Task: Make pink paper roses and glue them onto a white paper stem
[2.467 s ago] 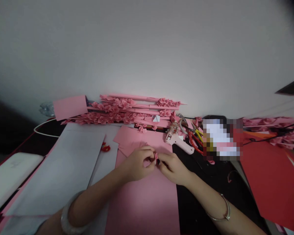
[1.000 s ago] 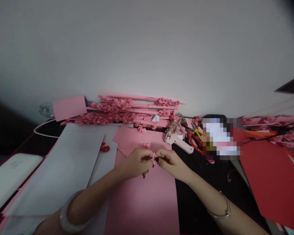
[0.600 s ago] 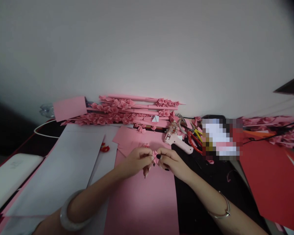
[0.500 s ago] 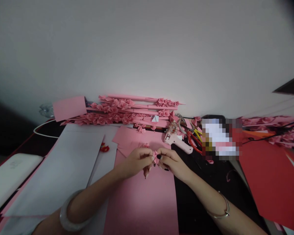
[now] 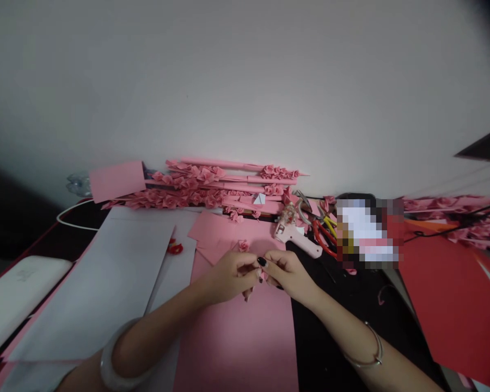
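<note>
A small pink paper flower (image 5: 263, 276) is pinched between my two hands, mostly hidden by the fingers. My left hand (image 5: 234, 276) closes on its left side with thumb and fingertips. My right hand (image 5: 288, 272) holds it from the right, the dark-nailed thumb lying over the top. Both hands are just above a long sheet of pink paper (image 5: 237, 343). Right behind my left hand, a finished pink paper rose (image 5: 243, 245) lies on the pink sheets.
Pink paper flowers on rolled stems (image 5: 196, 179) lie along the wall. A glue gun (image 5: 296, 237) and red-handled pliers (image 5: 324, 239) are at centre right. White sheets (image 5: 102, 272) cover the left, red paper (image 5: 445, 299) the right. A white box-like object (image 5: 24, 299) sits far left.
My hands have shifted slightly down and the right thumb has moved over the flower, which is now more covered. The rose behind my left hand shows more fully.
</note>
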### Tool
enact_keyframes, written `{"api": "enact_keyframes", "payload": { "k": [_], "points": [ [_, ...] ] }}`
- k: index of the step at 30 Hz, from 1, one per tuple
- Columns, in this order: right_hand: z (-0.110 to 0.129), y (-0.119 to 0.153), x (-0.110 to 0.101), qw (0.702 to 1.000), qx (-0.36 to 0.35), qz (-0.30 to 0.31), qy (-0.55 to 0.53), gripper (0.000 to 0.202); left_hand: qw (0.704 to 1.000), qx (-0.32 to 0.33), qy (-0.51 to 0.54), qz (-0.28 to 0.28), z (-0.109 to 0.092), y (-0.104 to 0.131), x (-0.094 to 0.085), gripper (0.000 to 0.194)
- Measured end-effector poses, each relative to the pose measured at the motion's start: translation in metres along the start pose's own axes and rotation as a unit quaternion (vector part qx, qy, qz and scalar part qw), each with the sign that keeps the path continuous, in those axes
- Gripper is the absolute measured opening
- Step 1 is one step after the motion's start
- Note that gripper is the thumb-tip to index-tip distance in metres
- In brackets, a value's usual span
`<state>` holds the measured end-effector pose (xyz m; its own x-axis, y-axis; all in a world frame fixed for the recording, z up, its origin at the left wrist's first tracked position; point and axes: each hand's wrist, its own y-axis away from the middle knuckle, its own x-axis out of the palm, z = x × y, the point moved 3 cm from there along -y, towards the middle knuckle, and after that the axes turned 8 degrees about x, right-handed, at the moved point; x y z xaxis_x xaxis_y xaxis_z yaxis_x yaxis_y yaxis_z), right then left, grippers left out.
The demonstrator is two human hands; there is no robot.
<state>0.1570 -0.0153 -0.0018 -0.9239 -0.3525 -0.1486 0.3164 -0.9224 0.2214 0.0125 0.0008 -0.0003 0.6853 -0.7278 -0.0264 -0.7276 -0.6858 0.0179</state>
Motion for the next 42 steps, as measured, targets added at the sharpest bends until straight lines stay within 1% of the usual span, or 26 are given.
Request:
{"api": "enact_keyframes", "payload": {
  "k": [6, 8, 13, 17, 23, 25, 30, 37, 39, 42],
  "points": [
    [0.005, 0.003, 0.004, 0.996, -0.021, -0.078, 0.038, 0.046, 1.000, 0.008, 0.024, -0.002, -0.002, 0.001, 0.003, 0.014],
    [0.006, 0.004, 0.005, 0.995, -0.026, -0.089, 0.040, 0.046, 0.999, 0.010, 0.041, -0.005, -0.001, 0.000, 0.003, 0.015],
    [0.004, 0.003, 0.005, 0.996, -0.028, -0.080, 0.008, 0.044, 0.995, 0.003, 0.096, -0.021, 0.003, -0.003, 0.002, 0.014],
    [0.001, 0.001, 0.003, 0.998, -0.019, -0.055, -0.009, 0.043, 0.991, -0.002, 0.132, -0.029, 0.003, -0.003, 0.002, 0.019],
    [-0.003, -0.001, -0.001, 0.999, -0.023, -0.019, -0.019, 0.038, 0.990, -0.013, 0.139, -0.027, 0.005, -0.003, 0.001, 0.023],
    [-0.002, 0.000, 0.000, 0.999, -0.023, -0.027, -0.004, 0.039, 0.990, -0.012, 0.134, -0.027, 0.005, -0.004, 0.001, 0.022],
    [0.003, 0.003, 0.002, 0.996, -0.033, -0.072, 0.041, 0.044, 0.992, -0.007, 0.121, -0.018, 0.001, -0.004, 0.001, 0.021],
    [0.006, 0.004, 0.003, 0.992, -0.041, -0.095, 0.077, 0.044, 0.991, -0.013, 0.135, -0.007, 0.000, -0.002, 0.004, 0.018],
    [0.007, 0.005, 0.004, 0.989, -0.047, -0.106, 0.093, 0.043, 0.990, -0.024, 0.142, -0.010, -0.001, -0.002, 0.006, 0.019],
    [0.007, 0.007, 0.006, 0.986, -0.061, -0.113, 0.108, 0.041, 0.991, -0.038, 0.125, -0.030, -0.001, -0.001, 0.008, 0.026]
  ]
}}
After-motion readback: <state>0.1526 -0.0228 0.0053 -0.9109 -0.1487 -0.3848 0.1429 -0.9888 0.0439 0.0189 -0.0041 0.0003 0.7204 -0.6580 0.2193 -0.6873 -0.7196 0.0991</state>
